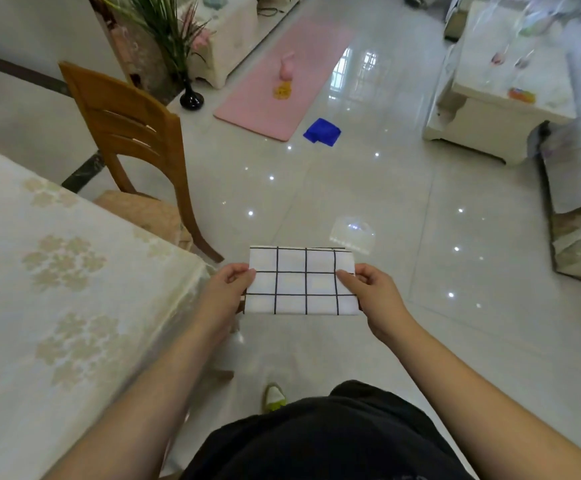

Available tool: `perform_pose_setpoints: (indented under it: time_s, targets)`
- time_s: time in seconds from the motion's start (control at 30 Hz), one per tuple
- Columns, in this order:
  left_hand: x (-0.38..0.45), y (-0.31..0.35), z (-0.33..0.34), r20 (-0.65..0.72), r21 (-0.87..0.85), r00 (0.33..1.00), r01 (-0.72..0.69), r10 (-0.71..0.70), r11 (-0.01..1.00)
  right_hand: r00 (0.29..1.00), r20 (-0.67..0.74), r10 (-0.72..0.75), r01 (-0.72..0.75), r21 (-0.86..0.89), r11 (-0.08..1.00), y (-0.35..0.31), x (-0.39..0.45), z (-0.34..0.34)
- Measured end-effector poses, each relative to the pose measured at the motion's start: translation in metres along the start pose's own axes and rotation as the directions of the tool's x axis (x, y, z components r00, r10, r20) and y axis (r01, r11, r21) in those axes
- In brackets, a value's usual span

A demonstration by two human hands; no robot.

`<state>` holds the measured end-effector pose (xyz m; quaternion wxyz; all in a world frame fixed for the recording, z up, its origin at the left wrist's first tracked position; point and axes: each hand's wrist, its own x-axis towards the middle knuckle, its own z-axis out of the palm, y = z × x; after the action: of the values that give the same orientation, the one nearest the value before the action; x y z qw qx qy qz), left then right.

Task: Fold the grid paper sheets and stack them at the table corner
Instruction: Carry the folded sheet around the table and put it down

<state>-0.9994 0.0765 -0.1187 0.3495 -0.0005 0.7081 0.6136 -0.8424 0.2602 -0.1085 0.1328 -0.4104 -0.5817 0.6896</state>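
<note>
Standing beside the table (57,271), a person holds a folded grid sheet (303,282) in the air over the tiled floor (368,202), just past the table's near corner. The left hand (226,292) pinches the sheet's left edge, thumb on top and fingers curled beneath. The right hand (372,292) pinches the right edge the same way. The sheet lies nearly flat between them, white with black lines, and a second layer shows along its far edge.

The table wears a pale cloth with a flower pattern. A wooden chair (133,133) stands at its far side, pushed close. Farther off, a pink mat (282,81) lies on the floor with a small pink and yellow thing on it, too blurred to tell. A blue cloth (322,131) lies just beside the mat's near end. A black vase (191,97) with long green leaves stands left of the mat. A low white cabinet (497,98) stands at the right. One shoe (274,396) shows below the sheet.
</note>
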Motion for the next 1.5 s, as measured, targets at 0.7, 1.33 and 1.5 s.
perform_pose_setpoints:
  time_s: [0.7,1.33,1.5]
  targets:
    - [0.205,0.121,0.082,-0.12,-0.066,0.987,0.103,-0.11,0.993,0.982,0.161,0.095,-0.096,-0.001,0.995,-0.109,0.274,-0.008]
    - [0.392,0.237,0.059,-0.305,-0.186,0.949,0.027,-0.084,0.982,0.954,0.296,0.054,-0.031,-0.081,0.996,-0.231,0.482,0.102]
    - [0.45,0.275,0.025,-0.325,-0.195,0.946,-0.057,-0.01,0.979,0.949,0.312,0.033,0.005,-0.119,0.993,-0.274,0.533,0.156]
